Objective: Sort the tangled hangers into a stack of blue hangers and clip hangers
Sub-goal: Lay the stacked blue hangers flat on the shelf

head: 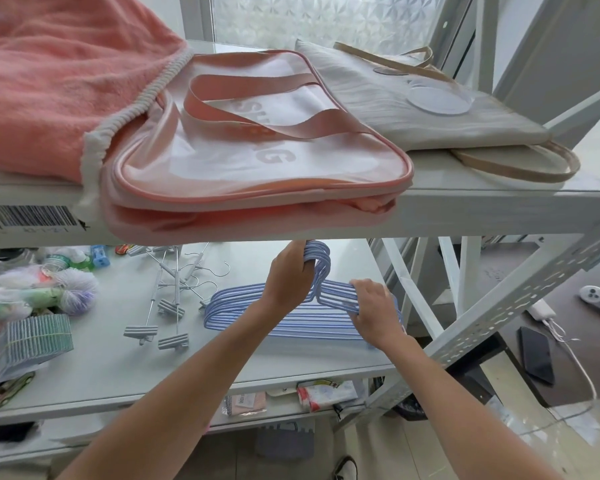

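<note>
I am squaring up the blue hangers (291, 318), already gathered into one stack at lower centre of the frame on the middle shelf (118, 368). My left hand (288, 275) is closing its grip around the bunched hooks, while my right hand (374, 311) is pinching the right shoulders together. The clip hangers (170, 299) are lying just left of the stack, apart from it but loose and crossing one another, so I judge their stack is not yet made.
</note>
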